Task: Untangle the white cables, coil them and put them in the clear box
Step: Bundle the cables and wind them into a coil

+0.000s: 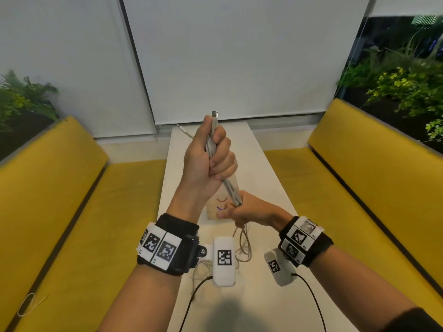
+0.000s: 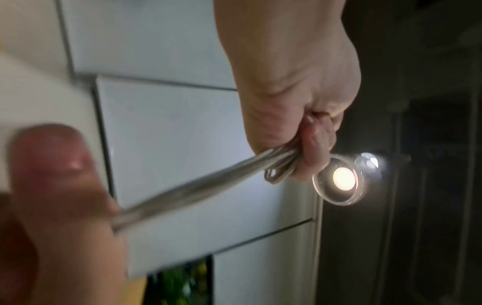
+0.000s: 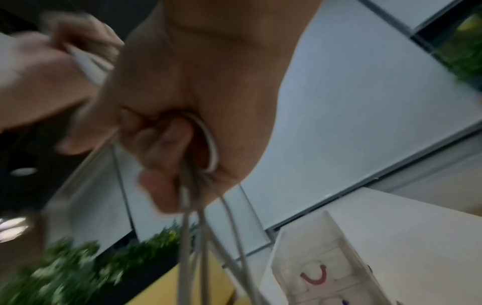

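**A:** What carries the work?
**B:** A long white surface (image 1: 263, 164) between two yellow benches (image 1: 72, 188). The clear box (image 1: 217, 207) stands on it, just under the raised hands, its inside not readable from here.

**A:** Where are the white cables (image 1: 230, 188)?
**B:** In the air, drawn into a taut bundle of several strands. The left hand (image 1: 208, 159) is fisted round the upper part, a metal-tipped plug (image 1: 214, 115) sticking out above the fist and a second cable end (image 1: 185, 133) jutting to the side. The right hand (image 1: 242, 209) is curled round the lower part; loose loops hang below it onto the surface.

**A:** How will they handle?
**B:** Judged light, limp and smooth-jacketed: they take no shape unless held, and probably slide through a slack grip. The plugs look like the stiff, snag-prone parts.

**A:** Where to take hold?
**B:** On the jacket just behind a plug, not on the plug itself, with the other hand feeding slack.
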Demonstrator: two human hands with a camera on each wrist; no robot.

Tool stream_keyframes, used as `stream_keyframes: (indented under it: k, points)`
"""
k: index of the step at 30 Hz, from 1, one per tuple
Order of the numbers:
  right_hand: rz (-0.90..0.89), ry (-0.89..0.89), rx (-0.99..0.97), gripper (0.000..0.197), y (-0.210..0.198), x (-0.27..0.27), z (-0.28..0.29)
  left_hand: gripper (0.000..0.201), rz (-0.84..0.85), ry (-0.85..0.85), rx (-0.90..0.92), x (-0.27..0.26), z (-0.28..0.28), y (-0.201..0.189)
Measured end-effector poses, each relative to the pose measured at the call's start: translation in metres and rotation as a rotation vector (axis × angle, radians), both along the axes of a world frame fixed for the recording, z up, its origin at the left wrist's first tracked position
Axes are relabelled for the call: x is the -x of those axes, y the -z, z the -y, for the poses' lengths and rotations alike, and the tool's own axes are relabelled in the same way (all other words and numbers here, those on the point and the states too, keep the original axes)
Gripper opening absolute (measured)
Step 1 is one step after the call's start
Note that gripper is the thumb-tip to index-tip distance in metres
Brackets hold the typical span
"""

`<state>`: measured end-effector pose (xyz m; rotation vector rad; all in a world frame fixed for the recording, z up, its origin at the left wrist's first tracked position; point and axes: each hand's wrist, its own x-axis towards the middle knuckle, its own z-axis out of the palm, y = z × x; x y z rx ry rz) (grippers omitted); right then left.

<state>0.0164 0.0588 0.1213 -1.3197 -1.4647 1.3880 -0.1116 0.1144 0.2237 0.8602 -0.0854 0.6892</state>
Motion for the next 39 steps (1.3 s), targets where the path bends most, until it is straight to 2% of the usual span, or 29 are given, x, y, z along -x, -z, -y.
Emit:
stream_keyframes:
  k: [3,5,6,7,10,11,13,15,17,19,21,23,26,29,32,34,37,38,39]
  points:
    - [0.149,-0.131,0.101,0.040,-0.003,-0.014,-0.003,0.042,-0.028,0.298,-0.035,0.009,0.014,0.002]
    - [0.314,-0.173,0.130,0.023,-0.010,-0.026,-0.004,0.040,-0.266,0.430,-0.168,0.014,0.025,0.014]
    - [0.404,-0.176,0.122,0.014,-0.014,-0.032,-0.006,0.043,-0.475,0.435,-0.290,0.016,0.030,0.023]
    - [0.477,-0.168,0.105,0.014,-0.017,-0.038,-0.008,0.046,-0.697,0.442,-0.442,0.017,0.036,0.033]
    - [0.657,-0.127,0.089,0.032,-0.018,-0.049,-0.014,0.045,-1.241,0.450,-0.944,0.013,0.037,0.069]
    - [0.723,-0.138,0.054,0.029,-0.017,-0.050,-0.015,0.044,-1.366,0.381,-1.037,0.011,0.033,0.081]
    - [0.855,-0.139,-0.023,0.014,-0.016,-0.046,-0.012,0.041,-1.451,0.225,-1.029,0.008,0.021,0.098]
    - [0.860,-0.074,-0.068,0.019,-0.010,-0.046,-0.009,0.030,-1.357,0.102,-0.944,0.006,0.009,0.107]
    - [0.830,0.023,-0.110,0.011,-0.004,-0.050,-0.006,0.024,-1.261,-0.014,-0.851,0.003,0.001,0.112]
    - [0.792,0.137,-0.127,0.007,-0.001,-0.049,-0.001,0.023,-1.170,-0.114,-0.637,-0.004,-0.005,0.117]
    - [0.725,0.240,-0.158,0.019,0.003,-0.042,0.005,0.036,-1.040,-0.196,-0.359,-0.012,-0.013,0.121]
    - [0.668,0.328,-0.242,0.023,0.011,-0.028,0.007,0.046,-0.917,-0.300,-0.212,-0.021,-0.017,0.119]
    - [0.433,0.482,-0.334,0.024,0.022,-0.010,0.006,0.048,-0.784,-0.476,-0.131,-0.038,-0.015,0.109]
    - [0.073,0.421,-0.248,0.036,0.030,0.005,0.011,0.037,-0.535,-0.619,0.119,-0.048,-0.018,0.084]
    - [-0.012,0.262,-0.160,0.044,0.040,0.017,0.021,0.040,-0.284,-0.500,0.222,-0.045,-0.026,0.054]
    - [0.027,0.211,-0.159,0.051,0.043,0.015,0.022,0.047,-0.230,-0.282,0.200,-0.041,-0.024,0.040]
    - [0.114,0.194,-0.111,0.063,0.029,0.008,0.017,0.050,-0.214,0.132,0.074,-0.035,-0.015,0.033]
    - [0.142,0.175,-0.110,0.059,0.022,0.004,0.014,0.049,-0.222,0.277,0.035,-0.033,-0.013,0.034]
    - [0.181,0.149,-0.131,0.038,0.012,0.002,0.016,0.047,-0.243,0.416,0.006,-0.030,-0.009,0.035]
